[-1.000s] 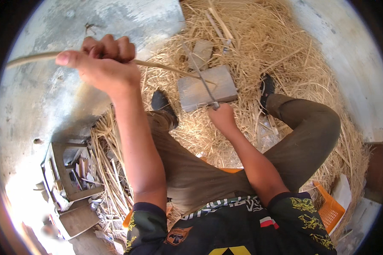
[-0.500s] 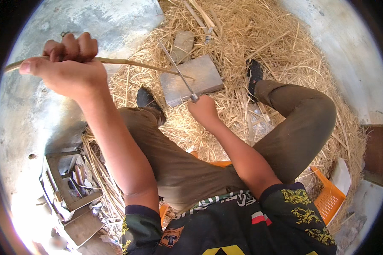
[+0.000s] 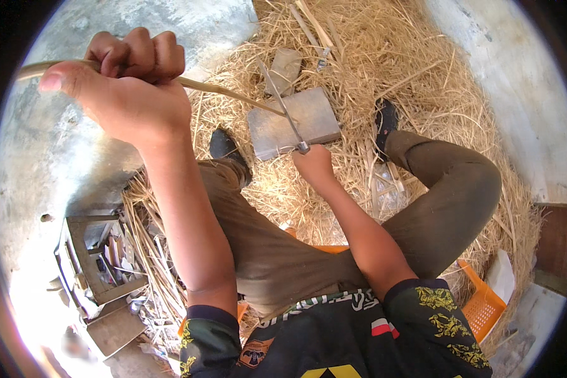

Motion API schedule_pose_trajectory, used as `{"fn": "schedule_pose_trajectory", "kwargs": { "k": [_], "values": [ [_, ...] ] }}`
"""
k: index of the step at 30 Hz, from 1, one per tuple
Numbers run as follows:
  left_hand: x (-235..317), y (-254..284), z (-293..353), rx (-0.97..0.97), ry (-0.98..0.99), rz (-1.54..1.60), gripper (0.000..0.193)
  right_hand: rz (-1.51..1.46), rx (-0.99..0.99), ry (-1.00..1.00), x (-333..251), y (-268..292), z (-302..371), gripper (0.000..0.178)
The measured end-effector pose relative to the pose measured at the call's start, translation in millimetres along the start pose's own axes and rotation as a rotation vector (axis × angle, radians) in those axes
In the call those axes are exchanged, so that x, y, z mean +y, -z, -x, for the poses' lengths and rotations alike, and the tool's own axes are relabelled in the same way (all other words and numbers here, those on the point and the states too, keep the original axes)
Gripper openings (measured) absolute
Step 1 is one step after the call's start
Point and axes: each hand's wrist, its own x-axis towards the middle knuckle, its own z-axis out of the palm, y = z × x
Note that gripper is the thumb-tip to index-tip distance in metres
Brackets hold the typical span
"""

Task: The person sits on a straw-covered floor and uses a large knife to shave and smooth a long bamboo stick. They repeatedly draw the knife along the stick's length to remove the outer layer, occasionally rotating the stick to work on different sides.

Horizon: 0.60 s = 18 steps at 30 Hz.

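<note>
My left hand point(image 3: 129, 94) is raised at the upper left, its fingers wrapped round a long, thin tan cane strip point(image 3: 223, 90). The strip runs out both sides of the fist, and its right end slopes down to a grey block point(image 3: 320, 120) on the straw between my feet. Over that end of the strip lies the narrow blade of a knife point(image 3: 276, 91), pointing away and to the left. My right hand point(image 3: 315, 169) is closed round the knife's handle, near the block's front edge. The fist hides part of the strip.
Loose straw point(image 3: 397, 57) covers the floor around my feet. Behind the block lies a smaller flat stone point(image 3: 285, 68). An old wooden drawer box point(image 3: 88, 258) with odds and ends stands at the left, beside a bundle of strips point(image 3: 157, 233). Part of an orange plastic chair point(image 3: 482, 309) shows at the right.
My left hand has risen closer and shifted right, still gripping the strip. The whole view has shifted slightly. The knife stays across the strip above the block.
</note>
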Motion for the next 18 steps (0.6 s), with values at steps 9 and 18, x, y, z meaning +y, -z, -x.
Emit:
{"fn": "schedule_pose_trajectory", "kwargs": {
  "k": [9,18],
  "values": [
    [0,10,-2,0.02,0.002,0.072,0.073,-0.045,-0.061,-0.116,38,-11,-14,0.029],
    [0,19,-1,-0.053,-0.05,0.071,0.066,-0.082,-0.07,0.154,-39,5,16,0.027]
  ]
}}
